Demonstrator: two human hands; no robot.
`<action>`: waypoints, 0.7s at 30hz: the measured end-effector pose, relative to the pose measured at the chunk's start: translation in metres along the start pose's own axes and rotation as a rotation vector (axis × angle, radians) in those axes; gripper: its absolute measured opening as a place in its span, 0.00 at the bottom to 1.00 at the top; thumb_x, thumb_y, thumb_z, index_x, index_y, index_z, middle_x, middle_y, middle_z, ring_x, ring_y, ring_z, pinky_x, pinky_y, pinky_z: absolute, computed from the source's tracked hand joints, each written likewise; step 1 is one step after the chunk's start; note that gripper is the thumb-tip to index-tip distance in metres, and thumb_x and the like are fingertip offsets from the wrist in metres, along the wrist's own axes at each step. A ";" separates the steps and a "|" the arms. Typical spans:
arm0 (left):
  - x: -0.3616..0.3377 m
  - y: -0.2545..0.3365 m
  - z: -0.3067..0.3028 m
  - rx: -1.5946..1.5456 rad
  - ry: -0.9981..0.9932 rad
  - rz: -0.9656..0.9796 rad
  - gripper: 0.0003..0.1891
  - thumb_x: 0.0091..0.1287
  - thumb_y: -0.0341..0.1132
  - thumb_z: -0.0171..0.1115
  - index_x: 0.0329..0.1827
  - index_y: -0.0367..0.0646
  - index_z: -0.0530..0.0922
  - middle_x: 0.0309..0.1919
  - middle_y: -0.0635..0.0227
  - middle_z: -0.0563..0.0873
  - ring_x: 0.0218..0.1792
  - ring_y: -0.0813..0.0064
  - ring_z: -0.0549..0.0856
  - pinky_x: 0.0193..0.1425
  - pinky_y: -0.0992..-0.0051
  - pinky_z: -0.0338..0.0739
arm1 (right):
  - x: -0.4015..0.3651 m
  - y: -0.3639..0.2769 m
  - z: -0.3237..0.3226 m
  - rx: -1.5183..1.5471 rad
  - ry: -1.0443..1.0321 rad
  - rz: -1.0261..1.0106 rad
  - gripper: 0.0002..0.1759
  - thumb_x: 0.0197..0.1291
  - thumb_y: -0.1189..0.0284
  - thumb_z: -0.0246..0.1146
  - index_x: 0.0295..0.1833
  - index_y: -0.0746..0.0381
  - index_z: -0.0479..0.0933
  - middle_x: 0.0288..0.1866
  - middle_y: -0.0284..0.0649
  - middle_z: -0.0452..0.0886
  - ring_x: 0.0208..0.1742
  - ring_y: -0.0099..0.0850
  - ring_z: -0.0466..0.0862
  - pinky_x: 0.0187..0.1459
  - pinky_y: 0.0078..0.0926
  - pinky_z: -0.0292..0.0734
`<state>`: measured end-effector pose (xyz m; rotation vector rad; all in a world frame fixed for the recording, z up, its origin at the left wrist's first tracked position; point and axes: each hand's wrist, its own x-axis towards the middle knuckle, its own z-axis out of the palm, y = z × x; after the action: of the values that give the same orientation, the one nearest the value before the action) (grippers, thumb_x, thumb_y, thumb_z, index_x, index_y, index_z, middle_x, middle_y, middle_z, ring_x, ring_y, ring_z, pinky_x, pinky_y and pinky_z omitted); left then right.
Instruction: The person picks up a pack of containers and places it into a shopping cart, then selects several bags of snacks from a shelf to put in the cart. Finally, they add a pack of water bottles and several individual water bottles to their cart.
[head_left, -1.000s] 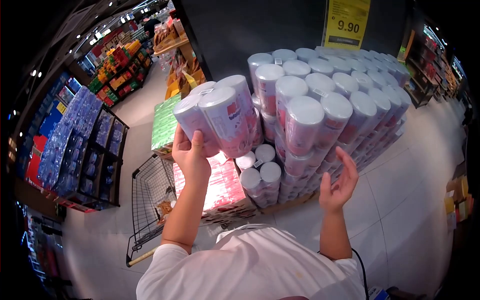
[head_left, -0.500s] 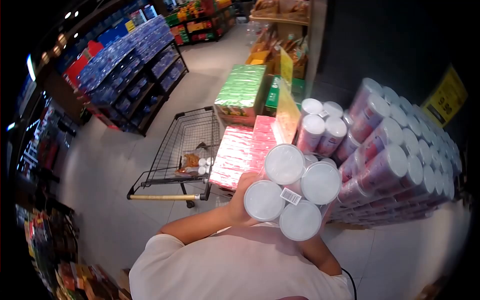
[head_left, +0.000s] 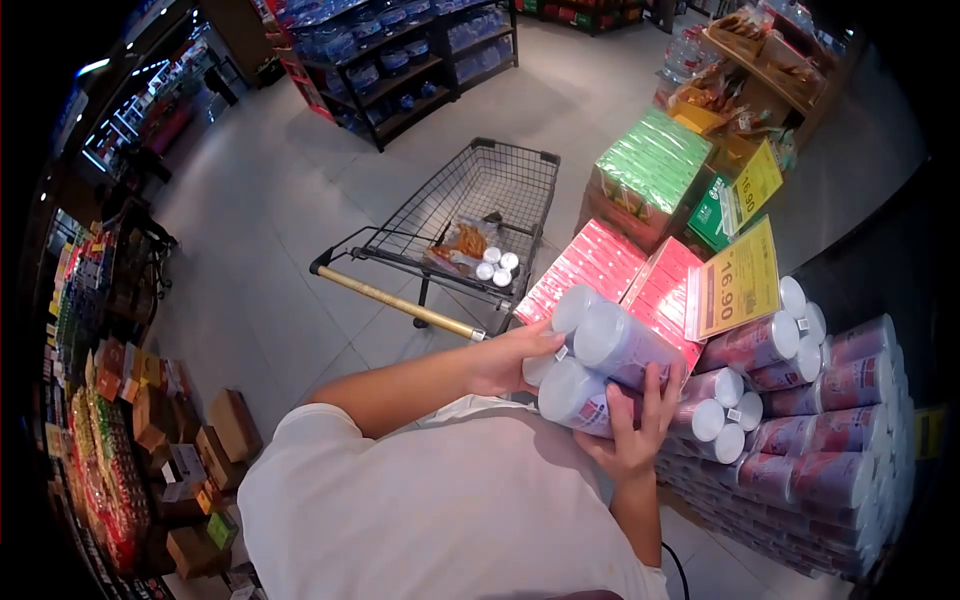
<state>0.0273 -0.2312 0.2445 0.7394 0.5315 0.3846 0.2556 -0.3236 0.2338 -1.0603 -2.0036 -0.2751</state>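
I hold a shrink-wrapped pack of pink canisters [head_left: 612,352] with white lids in front of my chest. My left hand [head_left: 512,358] grips its lid end from the left. My right hand [head_left: 634,436] supports it from below, fingers spread up its side. A wire shopping cart [head_left: 462,228] with a wooden handle stands ahead on the left; a snack bag and a pack of small white-lidded cans lie in its basket. A big stack of the same pink canister packs [head_left: 820,430] rises on my right.
Red boxes [head_left: 598,266] and green boxes [head_left: 652,170] are stacked ahead, with yellow price signs [head_left: 738,282] on them. Dark shelving with blue packs [head_left: 400,60] stands across the aisle. Cardboard boxes and goods [head_left: 190,440] line the floor on my left.
I took the canister pack down from the stack and turned left toward the cart. My right hand has come onto the pack from below, and the pack sits lower, near my chest.
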 end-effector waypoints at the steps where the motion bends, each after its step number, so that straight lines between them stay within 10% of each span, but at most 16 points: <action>1: -0.001 -0.001 -0.015 -0.023 -0.010 0.023 0.48 0.65 0.67 0.62 0.82 0.59 0.52 0.75 0.68 0.67 0.75 0.64 0.68 0.74 0.51 0.67 | 0.007 -0.002 0.010 0.025 -0.018 0.018 0.39 0.43 0.63 0.79 0.63 0.60 0.76 0.77 0.58 0.64 0.74 0.75 0.61 0.67 0.76 0.60; 7: -0.002 -0.013 -0.142 -0.177 0.012 -0.149 0.53 0.59 0.68 0.68 0.80 0.49 0.57 0.74 0.63 0.70 0.74 0.61 0.70 0.75 0.55 0.69 | 0.063 -0.026 0.084 0.068 -0.247 0.115 0.45 0.31 0.58 0.81 0.63 0.56 0.79 0.77 0.55 0.65 0.74 0.70 0.63 0.63 0.71 0.66; 14: -0.020 0.021 -0.258 -0.383 -0.144 0.127 0.50 0.59 0.51 0.77 0.80 0.51 0.54 0.72 0.61 0.70 0.72 0.60 0.72 0.74 0.53 0.72 | 0.123 -0.032 0.191 0.122 -0.269 0.099 0.46 0.30 0.59 0.80 0.65 0.51 0.79 0.79 0.52 0.62 0.76 0.68 0.61 0.63 0.69 0.65; 21: 0.009 0.105 -0.405 -0.180 0.146 0.153 0.38 0.67 0.38 0.69 0.77 0.47 0.58 0.67 0.60 0.75 0.66 0.62 0.79 0.67 0.58 0.80 | 0.145 -0.042 0.235 0.161 -0.322 0.489 0.51 0.52 0.57 0.77 0.77 0.61 0.60 0.79 0.57 0.61 0.78 0.59 0.62 0.75 0.65 0.51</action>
<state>-0.2156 0.0591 0.0671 0.5821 0.5708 0.6249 0.0465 -0.1413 0.2030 -1.5147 -1.9201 0.3290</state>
